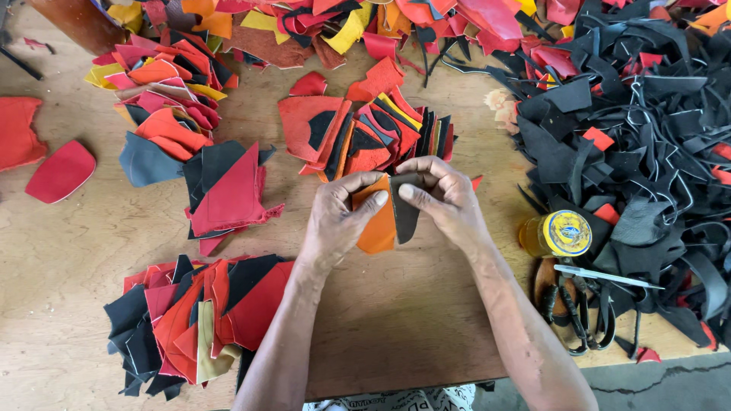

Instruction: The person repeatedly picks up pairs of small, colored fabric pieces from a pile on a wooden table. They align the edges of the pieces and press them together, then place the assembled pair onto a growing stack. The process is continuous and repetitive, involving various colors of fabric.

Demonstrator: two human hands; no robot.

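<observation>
Both hands meet over the middle of a wooden table. My left hand pinches an orange leather piece with the thumb on top. My right hand grips a black leather piece that lies against the orange one's right edge. The two pieces touch and overlap slightly. Just beyond the hands lies a fanned row of red, orange and black pieces.
Stacks of red, black and yellow pieces lie at the near left and far left. A big heap of black scraps fills the right. A small jar with a yellow lid, a brush and black scissors sit beside it.
</observation>
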